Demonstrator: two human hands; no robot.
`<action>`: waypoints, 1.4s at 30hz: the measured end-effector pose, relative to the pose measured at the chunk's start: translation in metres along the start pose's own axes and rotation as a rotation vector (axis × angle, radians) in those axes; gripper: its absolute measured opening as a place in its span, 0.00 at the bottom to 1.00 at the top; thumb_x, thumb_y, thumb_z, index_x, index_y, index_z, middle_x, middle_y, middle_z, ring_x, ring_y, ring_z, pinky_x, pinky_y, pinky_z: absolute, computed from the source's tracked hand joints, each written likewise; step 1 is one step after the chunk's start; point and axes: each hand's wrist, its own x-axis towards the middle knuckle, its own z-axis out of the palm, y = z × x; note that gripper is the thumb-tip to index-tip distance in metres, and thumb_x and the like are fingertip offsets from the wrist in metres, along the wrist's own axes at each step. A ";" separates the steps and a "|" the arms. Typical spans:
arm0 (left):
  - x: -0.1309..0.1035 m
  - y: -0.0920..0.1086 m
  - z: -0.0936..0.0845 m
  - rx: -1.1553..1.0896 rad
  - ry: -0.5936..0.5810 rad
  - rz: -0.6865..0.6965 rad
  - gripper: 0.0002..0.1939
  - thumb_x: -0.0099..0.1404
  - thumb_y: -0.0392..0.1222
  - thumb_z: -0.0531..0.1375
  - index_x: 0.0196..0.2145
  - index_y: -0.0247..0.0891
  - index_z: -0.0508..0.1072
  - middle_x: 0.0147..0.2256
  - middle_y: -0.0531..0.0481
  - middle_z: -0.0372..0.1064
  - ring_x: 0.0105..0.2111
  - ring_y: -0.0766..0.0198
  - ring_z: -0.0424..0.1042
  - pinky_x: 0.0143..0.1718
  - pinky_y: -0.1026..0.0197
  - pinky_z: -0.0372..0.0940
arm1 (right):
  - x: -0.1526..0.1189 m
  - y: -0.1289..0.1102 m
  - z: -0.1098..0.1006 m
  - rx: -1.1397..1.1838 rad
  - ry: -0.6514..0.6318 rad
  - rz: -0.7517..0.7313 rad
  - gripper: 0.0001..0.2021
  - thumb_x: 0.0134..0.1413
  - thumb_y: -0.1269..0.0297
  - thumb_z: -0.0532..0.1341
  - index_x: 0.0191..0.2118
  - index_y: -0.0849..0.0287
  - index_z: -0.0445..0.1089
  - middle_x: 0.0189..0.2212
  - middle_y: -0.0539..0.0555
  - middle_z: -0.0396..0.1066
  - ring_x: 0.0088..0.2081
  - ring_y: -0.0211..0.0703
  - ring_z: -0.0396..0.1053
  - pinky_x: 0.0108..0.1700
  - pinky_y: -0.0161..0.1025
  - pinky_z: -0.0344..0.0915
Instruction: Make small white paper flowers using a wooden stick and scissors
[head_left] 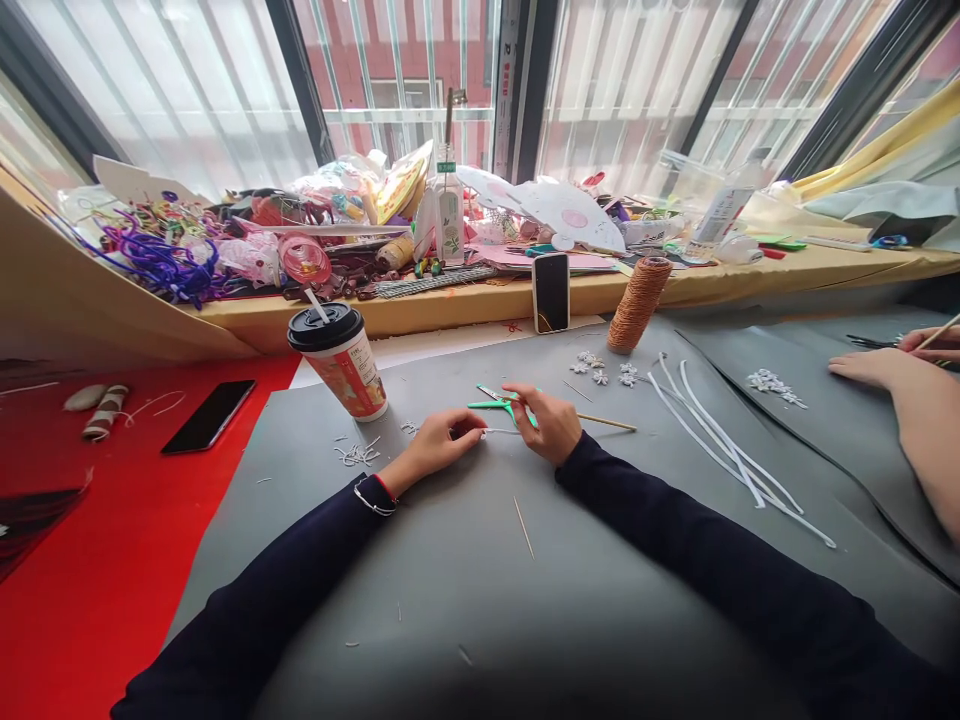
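My left hand (436, 443) has its thumb and fingers pinched on the end of a thin white strip (501, 431) above the grey mat (442, 560). Just right of it, my right hand (549, 424) is closed around a thin wooden stick (609, 423), whose far end points right. Green-handled scissors (495, 402) lie on the mat behind both hands, partly hidden by the right one. White clippings (358, 454) are scattered left of my left hand. Several long white strips (724, 445) and small white flower shapes (600, 376) lie to the right. A toothpick (523, 527) rests in front.
A paper cup (346, 365) with a straw stands behind my left hand. Behind are an upright phone (551, 292), a twine spool (636, 305) and a cluttered sill (420, 315). A dark phone (210, 415) lies left. Another person's hands (874, 368) work at right.
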 end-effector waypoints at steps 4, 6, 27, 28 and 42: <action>0.002 -0.003 -0.002 -0.126 -0.003 -0.075 0.14 0.58 0.47 0.55 0.36 0.35 0.71 0.31 0.48 0.71 0.30 0.64 0.69 0.32 0.63 0.62 | 0.001 0.005 0.001 0.043 0.041 0.057 0.13 0.55 0.65 0.50 0.47 0.56 0.60 0.31 0.49 0.71 0.30 0.37 0.68 0.30 0.33 0.59; 0.002 -0.003 -0.001 -0.197 0.026 -0.104 0.14 0.57 0.48 0.56 0.36 0.35 0.70 0.31 0.47 0.70 0.29 0.64 0.69 0.31 0.63 0.63 | -0.001 0.004 0.000 0.067 0.099 0.024 0.11 0.55 0.66 0.51 0.44 0.56 0.61 0.34 0.50 0.71 0.31 0.36 0.68 0.33 0.33 0.60; -0.005 0.005 0.021 -0.445 0.127 -0.144 0.16 0.58 0.48 0.56 0.40 0.35 0.65 0.29 0.50 0.66 0.25 0.66 0.70 0.27 0.62 0.67 | -0.003 -0.006 0.003 0.214 0.037 -0.142 0.06 0.56 0.64 0.54 0.36 0.55 0.67 0.31 0.48 0.73 0.33 0.34 0.70 0.36 0.31 0.61; -0.005 0.005 0.021 -0.420 0.135 -0.137 0.16 0.57 0.49 0.56 0.39 0.35 0.65 0.30 0.49 0.66 0.26 0.67 0.70 0.26 0.63 0.67 | -0.004 -0.006 0.003 0.223 0.042 -0.167 0.06 0.56 0.64 0.54 0.36 0.55 0.67 0.31 0.48 0.73 0.33 0.34 0.70 0.36 0.31 0.62; -0.006 0.011 0.016 -0.456 0.047 -0.188 0.13 0.59 0.50 0.54 0.31 0.35 0.63 0.24 0.52 0.65 0.22 0.69 0.65 0.27 0.65 0.60 | -0.006 -0.009 0.005 0.276 0.026 -0.299 0.06 0.55 0.67 0.54 0.37 0.56 0.67 0.29 0.49 0.73 0.31 0.35 0.70 0.35 0.32 0.63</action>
